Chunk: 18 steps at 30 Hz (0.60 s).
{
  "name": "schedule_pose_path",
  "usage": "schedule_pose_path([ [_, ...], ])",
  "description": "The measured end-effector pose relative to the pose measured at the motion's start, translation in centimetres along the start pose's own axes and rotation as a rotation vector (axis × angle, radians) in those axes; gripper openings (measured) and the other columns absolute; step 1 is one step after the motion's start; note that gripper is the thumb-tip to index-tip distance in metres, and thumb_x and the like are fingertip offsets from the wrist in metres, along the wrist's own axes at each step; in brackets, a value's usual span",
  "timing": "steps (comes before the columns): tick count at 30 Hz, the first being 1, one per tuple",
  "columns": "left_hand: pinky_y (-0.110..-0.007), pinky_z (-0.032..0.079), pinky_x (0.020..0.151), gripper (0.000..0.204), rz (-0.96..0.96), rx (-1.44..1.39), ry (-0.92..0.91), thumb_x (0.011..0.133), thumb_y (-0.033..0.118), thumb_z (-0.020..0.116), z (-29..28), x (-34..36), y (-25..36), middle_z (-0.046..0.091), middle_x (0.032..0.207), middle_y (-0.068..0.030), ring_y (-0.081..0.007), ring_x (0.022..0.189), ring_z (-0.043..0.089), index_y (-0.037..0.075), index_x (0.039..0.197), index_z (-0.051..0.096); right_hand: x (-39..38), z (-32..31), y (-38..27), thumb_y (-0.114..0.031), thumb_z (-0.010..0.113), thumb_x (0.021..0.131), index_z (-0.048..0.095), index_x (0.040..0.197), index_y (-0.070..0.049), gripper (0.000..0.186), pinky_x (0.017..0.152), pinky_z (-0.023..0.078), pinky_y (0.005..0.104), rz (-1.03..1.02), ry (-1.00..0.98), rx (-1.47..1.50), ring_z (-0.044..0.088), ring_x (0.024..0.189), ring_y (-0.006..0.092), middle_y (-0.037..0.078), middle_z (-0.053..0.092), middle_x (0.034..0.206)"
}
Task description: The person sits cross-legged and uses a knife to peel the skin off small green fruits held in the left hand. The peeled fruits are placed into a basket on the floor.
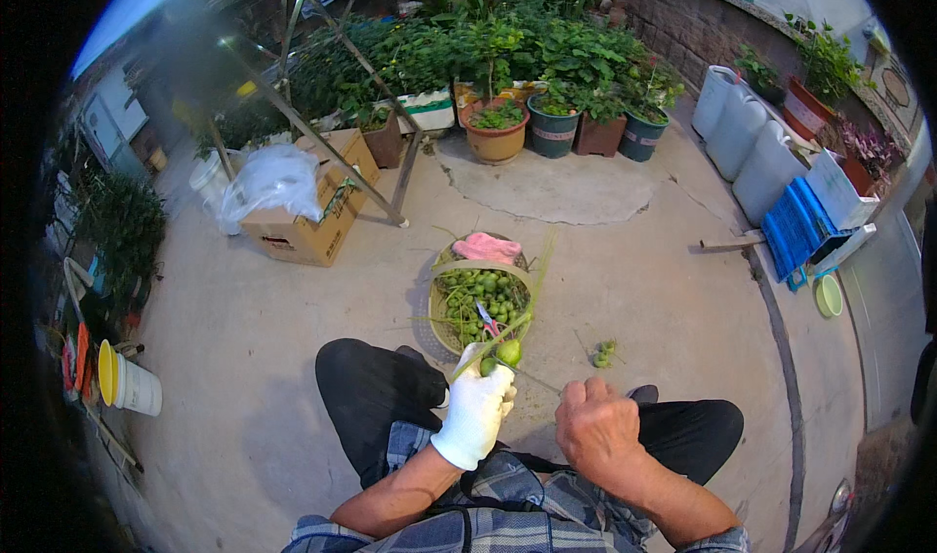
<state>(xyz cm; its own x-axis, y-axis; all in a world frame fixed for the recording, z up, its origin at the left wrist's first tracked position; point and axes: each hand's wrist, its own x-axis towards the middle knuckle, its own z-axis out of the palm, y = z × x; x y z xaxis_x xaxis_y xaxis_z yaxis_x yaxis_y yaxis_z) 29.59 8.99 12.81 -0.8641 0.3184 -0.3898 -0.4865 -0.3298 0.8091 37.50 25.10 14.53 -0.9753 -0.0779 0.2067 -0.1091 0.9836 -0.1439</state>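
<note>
The left hand (475, 411), in a white glove, is clamped on a long green stem (514, 327), with round green fruit (509, 352) just beyond its fingers, above the near side of a basket. The bare right hand (600, 426) is curled with its fingers together; a thin strand reaches toward it, but whether it grips that strand I cannot tell. The person's dark-trousered knees (376, 397) spread to either side.

The woven basket (438, 309) stands on the floor (371, 299), full of small green fruit, with scissors (484, 314) lying on top and a pink cloth (488, 247) at its far end. A small green cluster (604, 355) lies on the floor to the right. The floor is pale, worn concrete, with a rougher patch (556, 187) farther out and a dark seam (781, 348) along the right.

Around this yard, a cardboard box (303, 241) with a clear plastic bag (273, 187) on it sits beside a metal frame (386, 202). Potted plants (496, 133) line the far side before a stone wall (673, 26). White jugs (739, 135) stand at the right, a white bucket (142, 391) at the left.
</note>
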Motion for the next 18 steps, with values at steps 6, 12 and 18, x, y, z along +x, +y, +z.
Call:
schedule_pose_path([
  [6, -0.018, 0.038, 0.05, 0.025, 0.013, -0.01, -0.019, 0.097, 0.01, 0.062, 0.3, 0.2, 0.6, 0.054, 0.089, 0.0032, -0.004, 0.065, 0.051, 0.016, 0.12, 0.055, 0.6, -0.2, 1.0, -0.013, 0.068, 0.078, 0.056, 0.081, -0.004, 0.016, 0.052, 0.052, 0.0435, 0.076, 0.208, 0.033, 0.063, 0.065, 0.0336, 0.016, 0.059, 0.076],
  [12, -0.02, 0.042, 0.06, 0.023, 0.142, 0.124, 0.032, 0.094, 0.004, 0.062, -0.1, 0.5, -0.1, 0.056, 0.09, 0.002, -0.0046, 0.073, 0.05, 0.01, 0.116, 0.057, 0.3, 0.0, 0.2, -0.014, 0.069, 0.078, 0.056, 0.082, -0.005, 0.016, 0.052, 0.052, 0.0438, -0.002, 0.061, 0.034, 0.064, 0.066, 0.0339, 0.015, 0.059, 0.076],
  [18, -0.022, 0.043, 0.067, 0.024, 0.233, 0.207, 0.064, 0.09, -0.002, 0.062, -0.2, 0.9, -0.8, 0.057, 0.093, 0.0023, -0.0046, 0.081, 0.05, 0.006, 0.112, 0.058, 0.6, 0.0, 0.7, -0.014, 0.07, 0.076, 0.056, 0.081, -0.005, 0.017, 0.052, 0.052, 0.0442, 0.098, 0.184, -0.002, 0.064, 0.066, 0.0339, 0.016, 0.059, 0.077],
])
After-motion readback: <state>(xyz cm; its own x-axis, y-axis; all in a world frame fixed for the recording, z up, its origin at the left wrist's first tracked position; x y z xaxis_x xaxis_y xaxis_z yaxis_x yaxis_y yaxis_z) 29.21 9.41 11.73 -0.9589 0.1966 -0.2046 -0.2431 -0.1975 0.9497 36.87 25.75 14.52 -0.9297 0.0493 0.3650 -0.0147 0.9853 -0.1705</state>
